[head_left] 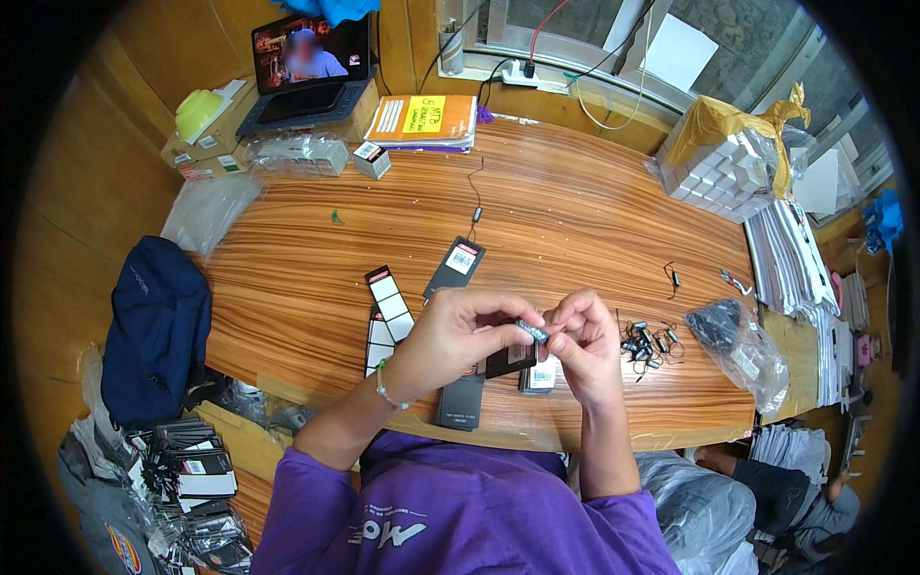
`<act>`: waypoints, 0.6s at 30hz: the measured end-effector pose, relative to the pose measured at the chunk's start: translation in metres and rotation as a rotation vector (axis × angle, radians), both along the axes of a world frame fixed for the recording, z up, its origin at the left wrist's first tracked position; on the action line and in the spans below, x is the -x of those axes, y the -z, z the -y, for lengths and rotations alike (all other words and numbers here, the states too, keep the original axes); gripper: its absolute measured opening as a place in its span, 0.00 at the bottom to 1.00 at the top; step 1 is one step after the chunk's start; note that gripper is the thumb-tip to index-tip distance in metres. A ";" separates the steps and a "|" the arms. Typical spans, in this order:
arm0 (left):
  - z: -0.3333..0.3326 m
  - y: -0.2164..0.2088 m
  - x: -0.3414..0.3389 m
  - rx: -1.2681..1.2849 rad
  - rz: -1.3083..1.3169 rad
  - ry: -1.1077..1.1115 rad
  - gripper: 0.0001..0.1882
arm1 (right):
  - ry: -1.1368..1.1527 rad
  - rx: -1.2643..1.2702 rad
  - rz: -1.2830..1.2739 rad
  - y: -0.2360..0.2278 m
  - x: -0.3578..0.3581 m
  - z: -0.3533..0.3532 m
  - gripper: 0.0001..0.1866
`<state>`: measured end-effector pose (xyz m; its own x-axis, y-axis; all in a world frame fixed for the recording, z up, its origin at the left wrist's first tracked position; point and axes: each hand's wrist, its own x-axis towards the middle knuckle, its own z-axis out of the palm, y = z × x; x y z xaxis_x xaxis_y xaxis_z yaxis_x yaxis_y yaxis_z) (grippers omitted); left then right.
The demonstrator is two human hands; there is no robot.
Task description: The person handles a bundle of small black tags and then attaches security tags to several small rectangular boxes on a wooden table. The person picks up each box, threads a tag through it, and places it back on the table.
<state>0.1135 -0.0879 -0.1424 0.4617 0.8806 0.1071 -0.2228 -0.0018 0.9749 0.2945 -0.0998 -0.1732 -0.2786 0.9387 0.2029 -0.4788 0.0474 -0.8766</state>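
Observation:
My left hand and my right hand meet over the near part of the table. Both pinch a small dark string seal with pale lettering between their fingertips. Just below it a black hang tag shows, partly hidden by my fingers. A stack of hang tags with barcode stickers lies under my hands, and another black tag is beside it. Strips of white labels lie left of my left hand. Beyond it rests a hang tag with a string seal attached. Loose string seals are heaped to the right.
A plastic bag and small cutters lie at the right. Small white boxes and paper stacks line the right edge. Notebooks, a small box and a propped tablet stand at the back.

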 end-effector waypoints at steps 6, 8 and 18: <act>-0.027 0.012 -0.001 -0.011 -0.017 -0.078 0.11 | 0.155 -0.016 0.022 0.003 -0.009 -0.013 0.09; -0.043 0.021 -0.003 -0.024 -0.063 -0.083 0.10 | 0.231 -0.020 0.104 0.009 -0.012 -0.020 0.07; -0.071 0.048 -0.028 -0.203 -0.455 0.030 0.07 | 0.464 0.077 0.305 0.047 -0.040 -0.033 0.05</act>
